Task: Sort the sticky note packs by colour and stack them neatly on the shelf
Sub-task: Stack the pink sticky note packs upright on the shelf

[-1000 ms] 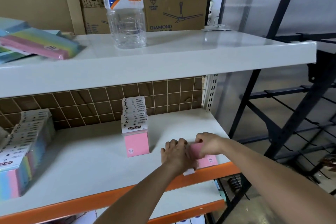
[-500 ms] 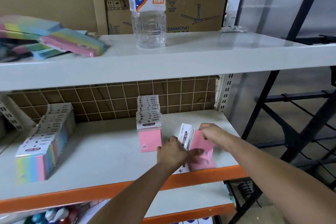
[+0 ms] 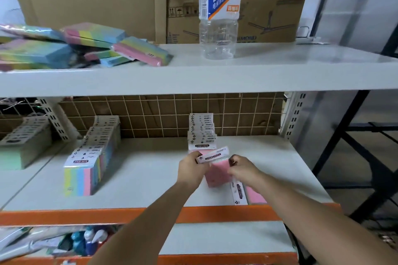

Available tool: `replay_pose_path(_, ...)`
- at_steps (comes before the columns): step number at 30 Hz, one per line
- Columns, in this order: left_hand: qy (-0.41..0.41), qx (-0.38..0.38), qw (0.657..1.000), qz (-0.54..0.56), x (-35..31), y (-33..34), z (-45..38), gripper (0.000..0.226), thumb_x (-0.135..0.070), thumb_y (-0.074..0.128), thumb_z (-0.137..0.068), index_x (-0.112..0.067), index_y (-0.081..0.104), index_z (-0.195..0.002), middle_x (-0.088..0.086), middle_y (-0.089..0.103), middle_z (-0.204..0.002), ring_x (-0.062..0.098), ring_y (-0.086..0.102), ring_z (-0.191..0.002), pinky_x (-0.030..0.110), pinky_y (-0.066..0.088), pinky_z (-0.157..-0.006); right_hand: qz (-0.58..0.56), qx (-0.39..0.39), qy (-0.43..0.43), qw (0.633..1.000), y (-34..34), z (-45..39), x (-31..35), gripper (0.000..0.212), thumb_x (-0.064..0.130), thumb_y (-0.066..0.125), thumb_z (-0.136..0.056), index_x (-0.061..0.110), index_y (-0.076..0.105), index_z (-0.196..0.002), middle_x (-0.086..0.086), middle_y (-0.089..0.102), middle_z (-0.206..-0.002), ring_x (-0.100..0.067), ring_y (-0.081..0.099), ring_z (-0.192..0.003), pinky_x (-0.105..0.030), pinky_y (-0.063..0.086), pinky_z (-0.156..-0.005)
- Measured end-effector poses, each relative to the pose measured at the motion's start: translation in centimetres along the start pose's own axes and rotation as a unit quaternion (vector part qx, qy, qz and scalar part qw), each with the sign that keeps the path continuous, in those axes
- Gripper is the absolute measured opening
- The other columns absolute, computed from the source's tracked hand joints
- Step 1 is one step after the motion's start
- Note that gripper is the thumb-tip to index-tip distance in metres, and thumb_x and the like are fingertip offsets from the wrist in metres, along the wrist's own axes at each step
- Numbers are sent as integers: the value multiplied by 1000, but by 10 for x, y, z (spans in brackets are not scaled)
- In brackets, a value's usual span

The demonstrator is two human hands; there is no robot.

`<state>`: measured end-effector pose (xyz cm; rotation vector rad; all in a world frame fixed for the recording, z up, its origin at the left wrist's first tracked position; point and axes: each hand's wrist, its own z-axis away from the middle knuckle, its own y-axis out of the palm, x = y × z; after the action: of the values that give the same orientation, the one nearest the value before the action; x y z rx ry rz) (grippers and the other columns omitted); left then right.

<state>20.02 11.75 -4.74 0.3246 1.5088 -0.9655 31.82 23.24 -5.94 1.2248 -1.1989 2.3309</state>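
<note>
Both hands (image 3: 217,168) grip a pink pack (image 3: 216,169).

Clear plastic water bottle (image 3: 219,9) w/ blue-and-white label stands upright on top board, just in front of brown cardboard boxes (image 3: 103,0); one box (image 3: 271,19) right of bottle has a ceiling-fan drawing. Behind the middle level runs a white wire grid (image 3: 163,112) over brown backing, w/ a perforated metal upright (image 3: 296,114) at its right end. Black metal rack frame (image 3: 353,146) stands to the right; jumbled plastic-wrapped items (image 3: 64,241) lie on the bottom level at left.
</note>
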Motion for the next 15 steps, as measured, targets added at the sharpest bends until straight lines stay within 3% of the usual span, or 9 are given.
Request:
replay_pose_path(2,-6,-12,1000,-2,3,-5,-4,27,-3,60,-80,-16,70,-101,0,71,-91,18,65,-80,21,49,-62,13,-17,-7,1000,13,0,1,12,6,54,-81,18,55,-81,-5,55,-76,-21,51,-68,-24,35,-52)
replay_pose_path(6,-13,-38,998,-37,8,-10,-11,17,-7,57,-81,-12,69,-93,8,70,-87,25,61,-73,16,38,-49,60,-51,-32,996,31,-3,5,10,12,56,-84,12,62,-92,-8,63,-87,-22,54,-77,-25,35,-59)
replay_pose_path(7,-4,-41,998,-54,10,-10,-13,16,-8,56,-82,-11,68,-92,10,71,-89,29,63,-77,16,36,-47,73,-58,-36,995,33,-3,6,5,13,57,-84,15,61,-87,-7,63,-86,-22,54,-78,-25,36,-61)
replay_pose_path(9,12,-46,995,-83,12,-12,-17,16,-9,54,-83,-12,65,-94,9,71,-93,28,63,-80,16,36,-47,82,-74,-38,993,38,-6,9,16,13,58,-83,21,50,-72,-6,61,-83,-22,52,-77,-28,39,-65)
replay_pose_path(11,20,-46,995,-91,13,-13,-20,19,-9,54,-85,-12,61,-102,5,69,-99,23,61,-81,19,43,-56,91,-87,-38,991,41,-9,10,23,12,57,-83,22,43,-68,-9,64,-85,-23,53,-78,-30,45,-70)
replay_pose_path(15,34,-44,993,-104,15,-13,-27,28,-10,55,-84,-11,55,-111,5,65,-105,27,61,-95,34,54,-76,112,-105,-49,987,43,-13,15,5,13,54,-84,17,55,-88,-13,68,-96,-31,63,-89,-32,48,-72)
